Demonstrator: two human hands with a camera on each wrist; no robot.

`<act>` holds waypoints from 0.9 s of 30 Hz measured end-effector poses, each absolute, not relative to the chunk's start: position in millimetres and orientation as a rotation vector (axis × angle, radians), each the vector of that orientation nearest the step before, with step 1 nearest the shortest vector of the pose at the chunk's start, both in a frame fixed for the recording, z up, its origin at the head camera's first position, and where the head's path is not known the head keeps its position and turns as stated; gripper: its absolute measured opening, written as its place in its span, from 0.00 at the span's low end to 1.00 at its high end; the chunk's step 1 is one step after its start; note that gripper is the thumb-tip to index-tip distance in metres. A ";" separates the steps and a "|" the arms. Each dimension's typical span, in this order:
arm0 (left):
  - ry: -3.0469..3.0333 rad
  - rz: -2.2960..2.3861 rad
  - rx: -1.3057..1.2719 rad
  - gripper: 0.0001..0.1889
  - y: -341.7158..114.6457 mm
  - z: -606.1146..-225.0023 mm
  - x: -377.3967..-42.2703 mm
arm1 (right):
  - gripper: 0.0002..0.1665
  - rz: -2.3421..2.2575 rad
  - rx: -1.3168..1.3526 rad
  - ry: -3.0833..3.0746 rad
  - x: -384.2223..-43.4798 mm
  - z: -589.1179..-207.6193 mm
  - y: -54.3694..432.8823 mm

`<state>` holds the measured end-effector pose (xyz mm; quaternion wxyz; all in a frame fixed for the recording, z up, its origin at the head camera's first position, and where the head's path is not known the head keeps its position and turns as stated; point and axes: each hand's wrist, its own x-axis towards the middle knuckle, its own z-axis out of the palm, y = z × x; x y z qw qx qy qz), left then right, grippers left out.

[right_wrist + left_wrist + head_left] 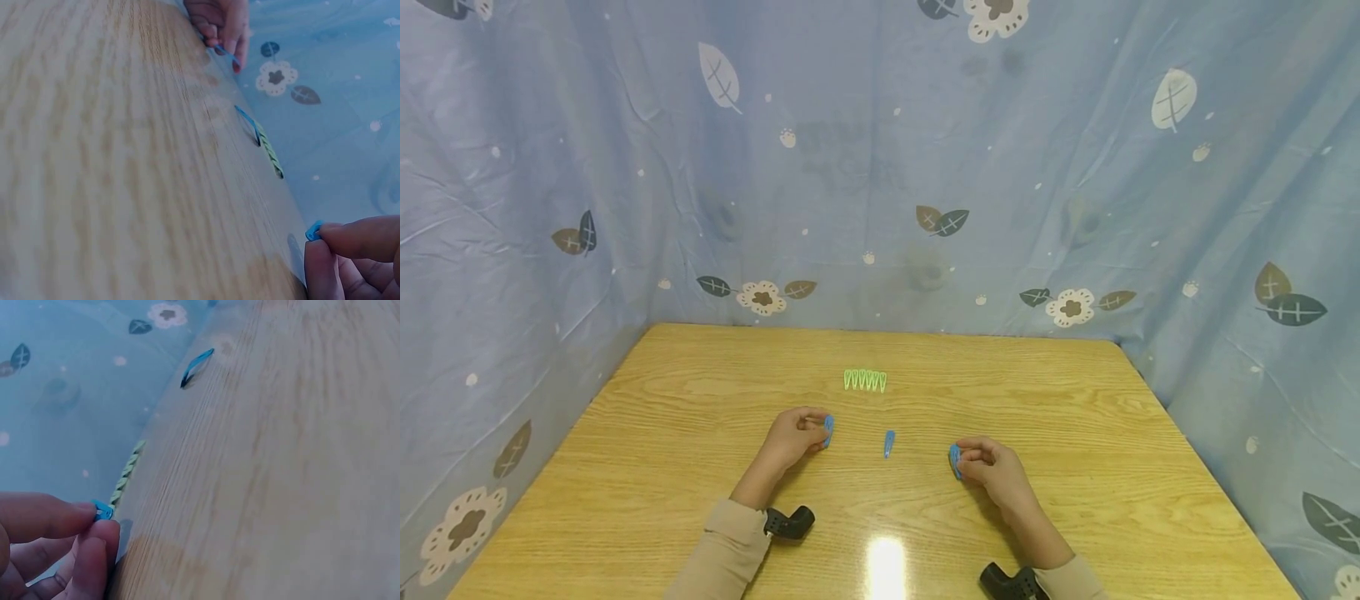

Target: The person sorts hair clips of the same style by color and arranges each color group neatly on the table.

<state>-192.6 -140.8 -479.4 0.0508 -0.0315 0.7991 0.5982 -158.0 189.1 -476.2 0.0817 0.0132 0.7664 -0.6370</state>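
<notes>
My left hand [795,435] pinches a blue snap hair clip [828,431] between thumb and fingers, just over the table. On the other side, my right hand [994,471] holds another blue hair clip [955,461] by thumb and fingertips. Between the hands a third blue clip [889,443] lies on the wood. In the left wrist view the pinched clip [103,510] shows only partly, past the thumb and finger. Only a small end of the right hand's clip [314,230] sticks out in the right wrist view.
Several light green hair clips [865,380] lie side by side in a row farther back on the wooden table [737,358]. A blue patterned curtain [865,167] hangs behind the table and along both sides. Light glares off the table's front [886,567].
</notes>
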 end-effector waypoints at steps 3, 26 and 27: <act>2.458 1.795 -0.074 0.17 -139.1 -478.2 -194.2 | 0.22 -1.935 0.041 2.268 -158.1 -475.2 190.0; 2.576 1.762 0.010 0.18 -120.5 -475.9 -222.4 | 0.22 -1.923 -0.056 2.298 -155.3 -478.4 189.3; 2.583 1.760 0.006 0.18 -119.6 -476.3 -224.5 | 0.22 -1.924 -0.062 2.290 -154.7 -478.4 189.2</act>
